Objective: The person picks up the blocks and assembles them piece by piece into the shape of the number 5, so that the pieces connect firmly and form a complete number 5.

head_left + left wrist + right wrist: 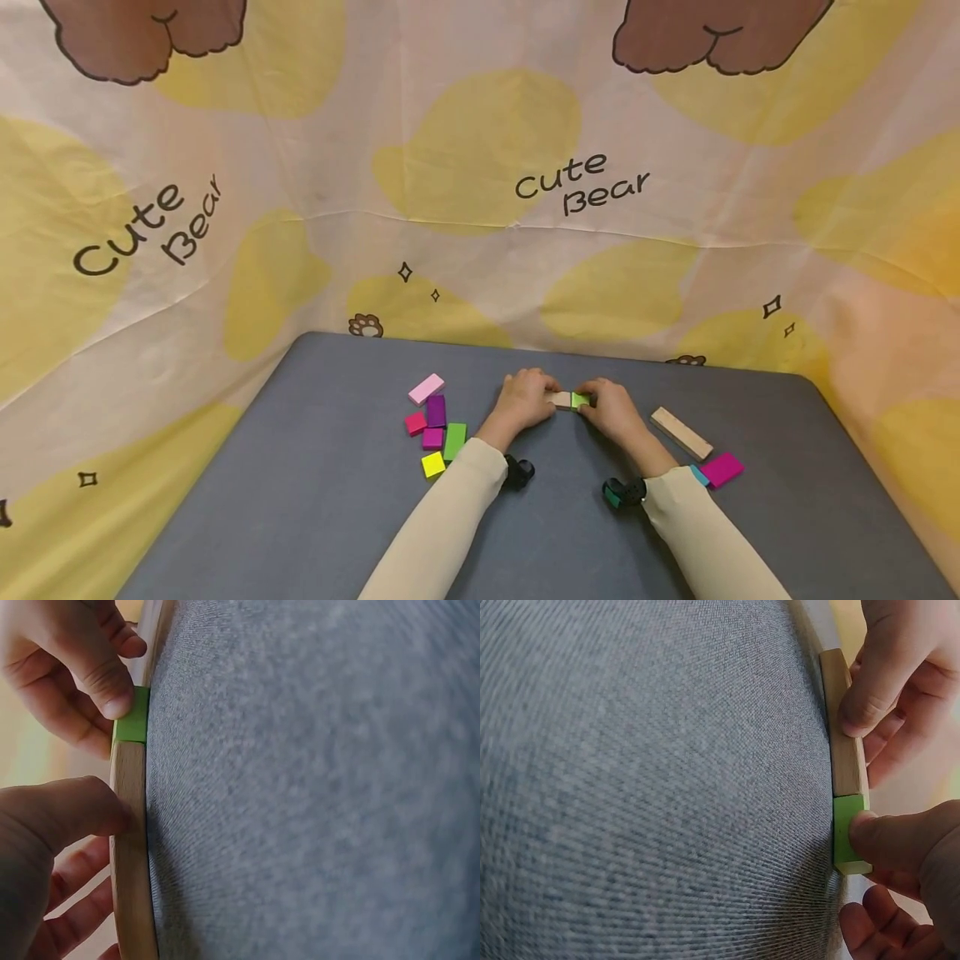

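On the grey table in the head view, a plain wooden block (561,400) and a small light-green block (579,402) lie end to end, their ends meeting. My left hand (527,397) pinches the wooden block, thumb on its near side and fingers behind, as the left wrist view shows along the block's length (133,900). The green block (845,832) is pinched by my right hand (613,410), whose thumb presses its near face in the right wrist view. The other fingers of that hand are loosely curled beyond the block.
Left of the hands lie several blocks, among them pink (426,389), purple (436,411), green (454,442) and yellow (432,465). A long wooden block (682,433), a magenta block (722,470) and a partly hidden blue block (699,475) lie by the right forearm. Patterned cloth hangs behind the table.
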`<state>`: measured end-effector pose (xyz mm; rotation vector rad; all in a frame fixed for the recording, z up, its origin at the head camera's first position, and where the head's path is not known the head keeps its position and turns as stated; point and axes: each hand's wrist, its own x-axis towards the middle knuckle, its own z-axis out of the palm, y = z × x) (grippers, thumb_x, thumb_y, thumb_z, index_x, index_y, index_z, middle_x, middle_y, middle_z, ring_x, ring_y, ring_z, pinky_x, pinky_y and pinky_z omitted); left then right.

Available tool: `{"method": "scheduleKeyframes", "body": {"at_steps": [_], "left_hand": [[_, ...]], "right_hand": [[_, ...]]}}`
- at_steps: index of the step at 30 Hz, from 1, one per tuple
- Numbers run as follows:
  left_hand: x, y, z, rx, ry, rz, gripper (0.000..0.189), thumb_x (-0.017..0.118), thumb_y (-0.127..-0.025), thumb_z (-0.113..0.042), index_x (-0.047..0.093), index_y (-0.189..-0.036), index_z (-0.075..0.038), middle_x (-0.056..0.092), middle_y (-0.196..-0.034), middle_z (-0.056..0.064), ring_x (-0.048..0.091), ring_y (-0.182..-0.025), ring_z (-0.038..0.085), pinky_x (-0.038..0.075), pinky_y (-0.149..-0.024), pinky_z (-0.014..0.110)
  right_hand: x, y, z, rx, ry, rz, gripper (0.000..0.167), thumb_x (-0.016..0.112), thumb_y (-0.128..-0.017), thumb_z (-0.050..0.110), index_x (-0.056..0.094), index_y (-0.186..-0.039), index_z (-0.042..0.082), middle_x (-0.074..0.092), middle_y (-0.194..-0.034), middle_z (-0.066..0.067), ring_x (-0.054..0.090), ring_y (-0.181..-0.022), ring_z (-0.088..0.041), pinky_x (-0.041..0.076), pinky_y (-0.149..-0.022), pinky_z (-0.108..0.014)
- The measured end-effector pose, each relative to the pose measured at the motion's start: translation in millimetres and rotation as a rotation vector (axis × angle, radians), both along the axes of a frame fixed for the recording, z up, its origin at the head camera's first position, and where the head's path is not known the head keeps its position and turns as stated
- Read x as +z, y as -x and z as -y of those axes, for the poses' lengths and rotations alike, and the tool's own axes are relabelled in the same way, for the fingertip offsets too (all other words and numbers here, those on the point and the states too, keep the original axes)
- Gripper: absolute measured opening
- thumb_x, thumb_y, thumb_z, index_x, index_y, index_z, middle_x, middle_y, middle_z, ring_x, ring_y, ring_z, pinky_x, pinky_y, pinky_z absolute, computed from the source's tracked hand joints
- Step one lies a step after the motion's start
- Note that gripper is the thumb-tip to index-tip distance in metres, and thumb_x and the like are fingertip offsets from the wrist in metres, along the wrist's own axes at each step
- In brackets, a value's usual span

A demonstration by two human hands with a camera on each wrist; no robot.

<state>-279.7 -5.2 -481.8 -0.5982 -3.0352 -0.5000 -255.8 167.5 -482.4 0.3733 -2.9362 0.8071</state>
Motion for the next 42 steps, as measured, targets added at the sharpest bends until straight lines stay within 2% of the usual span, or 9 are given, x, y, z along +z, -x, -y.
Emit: {"method": "scheduleKeyframes", "body": {"at_steps": [9,18,33,42], "left_hand": [[2.0,-7.0,-3.8,0.009,-0.013,-0.003,0.023,0.07,-0.086,-0.025,0.073,-0.109,-0.028,0.066,-0.106,-0.004,0.056,-0.091,0.017,0.038,-0.076,0.035],[-2.1,-7.2,-4.0,0.013,-0.021,-0.012,0.025,0.068,-0.088,-0.023,0.072,-0.111,-0.028,0.066,-0.109,-0.004,0.058,-0.096,0.019,0.039,-0.079,0.036],[-0.9,-9.2,-1.6,-0.001,-0.047,-0.005,0.024,0.067,-0.088,-0.021,0.073,-0.111,-0.027,0.066,-0.109,-0.003,0.058,-0.097,0.02,0.039,-0.081,0.039],[-0.8,-9.5,-2.5,-0.004,-0.041,-0.002,0.026,0.067,-0.089,-0.022,0.071,-0.114,-0.027,0.065,-0.112,-0.003,0.058,-0.1,0.02,0.04,-0.083,0.04]], "right_hand": [[1.7,-1.7,0.0,-0.005,-0.017,-0.007,0.022,0.073,-0.082,0.005,0.071,-0.105,0.002,0.067,-0.098,-0.014,0.059,-0.077,-0.023,0.048,-0.067,-0.038],[0.0,-1.7,0.7,0.008,-0.022,-0.03,0.023,0.072,-0.082,0.004,0.071,-0.105,0.002,0.067,-0.101,-0.017,0.062,-0.082,-0.027,0.05,-0.07,-0.041],[-1.8,-3.0,4.0,-0.001,-0.029,-0.031,0.023,0.072,-0.083,0.004,0.072,-0.106,0.003,0.068,-0.103,-0.016,0.063,-0.086,-0.028,0.05,-0.072,-0.042],[-2.3,-2.2,3.5,-0.023,-0.071,-0.023,0.026,0.072,-0.083,0.007,0.071,-0.11,0.006,0.067,-0.107,-0.015,0.062,-0.092,-0.032,0.049,-0.077,-0.046]]}}
